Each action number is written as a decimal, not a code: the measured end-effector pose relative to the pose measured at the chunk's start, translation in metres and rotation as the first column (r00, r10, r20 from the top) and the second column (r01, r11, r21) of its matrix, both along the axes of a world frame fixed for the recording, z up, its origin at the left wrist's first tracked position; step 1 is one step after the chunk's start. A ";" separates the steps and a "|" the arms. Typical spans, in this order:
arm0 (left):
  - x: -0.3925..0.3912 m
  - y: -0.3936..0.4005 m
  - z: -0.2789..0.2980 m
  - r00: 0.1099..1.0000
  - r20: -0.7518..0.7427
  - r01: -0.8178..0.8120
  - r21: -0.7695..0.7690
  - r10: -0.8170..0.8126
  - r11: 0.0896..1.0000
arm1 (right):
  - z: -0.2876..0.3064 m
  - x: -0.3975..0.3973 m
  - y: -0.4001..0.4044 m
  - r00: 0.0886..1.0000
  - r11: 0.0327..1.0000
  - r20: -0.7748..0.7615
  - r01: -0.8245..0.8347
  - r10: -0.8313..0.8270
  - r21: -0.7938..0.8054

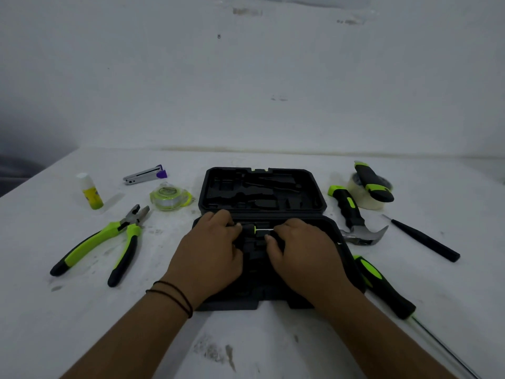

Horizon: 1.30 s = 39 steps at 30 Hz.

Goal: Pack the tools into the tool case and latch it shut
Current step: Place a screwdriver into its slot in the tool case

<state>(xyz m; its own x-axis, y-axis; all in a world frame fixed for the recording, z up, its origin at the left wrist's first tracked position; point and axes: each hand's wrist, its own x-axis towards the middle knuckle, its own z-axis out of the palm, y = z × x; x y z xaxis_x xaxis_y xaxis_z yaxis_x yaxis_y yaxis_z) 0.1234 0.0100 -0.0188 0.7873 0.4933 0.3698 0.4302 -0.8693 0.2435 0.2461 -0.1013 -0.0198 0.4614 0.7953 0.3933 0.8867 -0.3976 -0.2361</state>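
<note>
Both hands are in the open tool case point(263, 187): left hand point(211, 247) and right hand point(303, 250) pinching a small screwdriver point(255, 229) at its near half.

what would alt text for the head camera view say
Both hands, left and right, press a small screwdriver into the open black tool case; pliers and hammer lie outside on the white table.
</note>
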 end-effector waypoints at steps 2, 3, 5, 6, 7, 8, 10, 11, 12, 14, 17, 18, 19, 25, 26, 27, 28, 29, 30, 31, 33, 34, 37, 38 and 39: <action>0.003 0.000 0.001 1.000 0.007 -0.014 -0.016 0.014 1.000 | 0.001 0.001 -0.002 1.000 1.000 0.003 -0.017 0.017 -0.010; 0.005 -0.001 0.002 1.000 -0.001 -0.027 -0.029 0.027 0.999 | 0.001 0.002 -0.004 1.000 0.999 0.001 -0.031 0.031 -0.027; 0.007 -0.005 0.006 0.998 -0.028 -0.053 -0.056 0.052 0.997 | 0.002 0.003 -0.011 0.999 0.997 0.006 -0.046 0.046 -0.057; 0.008 -0.007 0.008 0.997 -0.045 -0.068 -0.067 0.065 0.995 | 0.003 0.004 -0.017 0.999 0.997 0.013 -0.042 0.043 -0.070; 0.008 -0.009 0.009 0.995 -0.059 -0.084 -0.077 0.079 0.994 | 0.005 0.005 -0.021 0.999 0.996 0.022 -0.036 0.038 -0.084; 0.009 -0.012 0.010 0.994 -0.061 -0.094 -0.084 0.089 0.992 | 0.007 0.007 -0.027 0.999 0.995 0.027 -0.023 0.025 -0.097; 0.014 -0.023 0.014 0.996 0.003 -0.084 -0.071 0.084 0.994 | 0.015 0.012 -0.042 0.999 0.996 0.033 0.011 -0.008 -0.089; 0.018 -0.030 0.015 0.997 0.060 -0.050 -0.067 0.054 0.997 | 0.018 0.015 -0.050 0.999 0.996 0.038 0.033 -0.030 -0.077; 0.023 -0.038 0.015 0.993 0.117 -0.001 -0.068 0.009 0.998 | 0.022 0.019 -0.058 0.997 0.996 0.045 0.061 -0.058 -0.071; 0.032 -0.053 0.015 0.980 0.179 0.100 -0.079 -0.084 0.992 | 0.027 0.027 -0.075 0.991 0.989 0.062 0.121 -0.116 -0.085; 0.035 -0.061 0.006 0.968 0.188 0.184 -0.089 -0.165 0.979 | 0.028 0.036 -0.095 0.977 0.968 0.054 0.210 -0.204 -0.140; 0.035 -0.060 0.003 0.966 0.194 0.194 -0.096 -0.173 0.976 | 0.027 0.038 -0.101 0.972 0.960 0.047 0.233 -0.229 -0.156; 0.035 -0.060 0.001 0.963 0.202 0.200 -0.104 -0.177 0.974 | 0.027 0.039 -0.105 0.968 0.953 0.037 0.250 -0.248 -0.170; 0.033 -0.063 -0.002 0.961 0.186 0.225 -0.095 -0.205 0.970 | 0.020 0.041 -0.114 0.965 0.920 0.018 0.254 -0.260 -0.299; 0.033 -0.062 -0.002 0.960 0.198 0.222 -0.110 -0.198 0.969 | 0.018 0.042 -0.114 0.966 0.915 0.014 0.248 -0.257 -0.318; 0.032 -0.062 -0.003 0.958 0.216 0.219 -0.132 -0.188 0.967 | 0.016 0.042 -0.114 0.967 0.910 0.006 0.242 -0.255 -0.338; 0.032 -0.061 -0.002 0.956 0.236 0.214 -0.150 -0.176 0.965 | 0.014 0.043 -0.113 0.966 0.908 -0.003 0.240 -0.257 -0.344; 0.031 -0.061 -0.001 0.954 0.257 0.204 -0.175 -0.155 0.963 | 0.012 0.044 -0.113 0.966 0.907 -0.013 0.238 -0.259 -0.347; 0.030 -0.061 -0.001 0.952 0.279 0.188 -0.201 -0.128 0.961 | 0.011 0.045 -0.113 0.965 0.908 -0.022 0.236 -0.260 -0.347; 0.030 -0.060 0.000 0.948 0.301 0.177 -0.225 -0.105 0.958 | 0.009 0.046 -0.113 0.966 0.909 -0.027 0.233 -0.258 -0.345; 0.029 -0.060 0.000 0.941 0.329 0.174 -0.258 -0.083 0.950 | 0.007 0.049 -0.114 0.969 0.910 -0.018 0.225 -0.246 -0.348; 0.029 -0.059 0.000 0.939 0.335 0.176 -0.268 -0.080 0.947 | 0.007 0.050 -0.114 0.971 0.910 -0.016 0.218 -0.239 -0.352; 0.029 -0.059 0.000 0.935 0.350 0.168 -0.285 -0.061 0.944 | 0.009 0.051 -0.114 0.973 0.918 -0.038 0.203 -0.229 -0.340; 0.029 -0.059 0.001 0.935 0.351 0.163 -0.294 -0.052 0.942 | 0.012 0.052 -0.115 0.970 0.924 -0.051 0.208 -0.236 -0.321; 0.029 -0.059 0.001 0.935 0.352 0.158 -0.302 -0.045 0.940 | 0.016 0.053 -0.116 0.967 0.930 -0.063 0.219 -0.248 -0.294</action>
